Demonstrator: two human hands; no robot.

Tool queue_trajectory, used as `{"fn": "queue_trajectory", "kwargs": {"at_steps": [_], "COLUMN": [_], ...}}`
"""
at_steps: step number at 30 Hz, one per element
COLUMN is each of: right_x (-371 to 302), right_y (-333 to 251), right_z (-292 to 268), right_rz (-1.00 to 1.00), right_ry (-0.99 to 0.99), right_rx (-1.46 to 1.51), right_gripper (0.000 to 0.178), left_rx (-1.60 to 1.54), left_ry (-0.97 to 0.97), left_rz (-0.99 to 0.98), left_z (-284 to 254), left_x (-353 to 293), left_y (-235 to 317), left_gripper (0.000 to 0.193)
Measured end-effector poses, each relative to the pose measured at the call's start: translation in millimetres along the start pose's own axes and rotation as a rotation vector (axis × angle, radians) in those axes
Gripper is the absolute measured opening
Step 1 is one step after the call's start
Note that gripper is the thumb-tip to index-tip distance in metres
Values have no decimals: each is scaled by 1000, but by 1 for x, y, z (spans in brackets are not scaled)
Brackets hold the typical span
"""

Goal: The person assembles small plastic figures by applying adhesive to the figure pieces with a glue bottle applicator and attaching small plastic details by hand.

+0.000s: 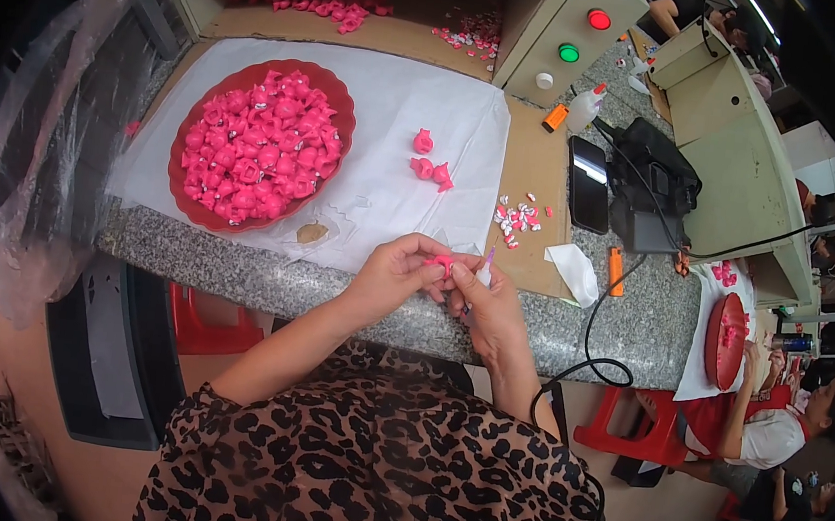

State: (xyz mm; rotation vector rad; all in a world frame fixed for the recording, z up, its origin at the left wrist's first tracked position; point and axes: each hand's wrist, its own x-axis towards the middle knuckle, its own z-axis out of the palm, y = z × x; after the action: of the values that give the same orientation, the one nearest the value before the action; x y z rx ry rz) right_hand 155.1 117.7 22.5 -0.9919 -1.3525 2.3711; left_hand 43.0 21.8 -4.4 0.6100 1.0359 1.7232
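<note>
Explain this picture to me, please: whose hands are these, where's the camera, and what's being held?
No robot here: these are a person's own bare hands. A wide fisheye camera worn on the head looks down at them, so straight edges bend near the rim. On the speckled counter lies a white sheet bearing a red bowl heaped with pink pieces; three more lie loose. Farther right are small white and pink bits and a dark phone. The left hand holds a small pink piece; the right hand, close against it, holds a slim tool, too small to identify.
</note>
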Motion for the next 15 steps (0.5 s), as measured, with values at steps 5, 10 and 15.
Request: {"fn": "queue_trajectory", "kwargs": {"at_steps": [5,10,15], "right_x": [-4,-8,-11], "right_y": [-2,-1,7], "right_z": [-3,-2,5], "right_rz": [-37,-76,-22], "right_ry": [-92,-98,-66], "right_rx": [145,67,150], "right_gripper": [17,16,18], "left_rx": [287,174,24], "left_ry": [-41,-155,-185], "left_rz": [29,-51,-210], "left_z": [8,16,11], "left_x": [-4,-6,-8], "left_y": [12,15,10], "left_gripper": [17,22,24]}}
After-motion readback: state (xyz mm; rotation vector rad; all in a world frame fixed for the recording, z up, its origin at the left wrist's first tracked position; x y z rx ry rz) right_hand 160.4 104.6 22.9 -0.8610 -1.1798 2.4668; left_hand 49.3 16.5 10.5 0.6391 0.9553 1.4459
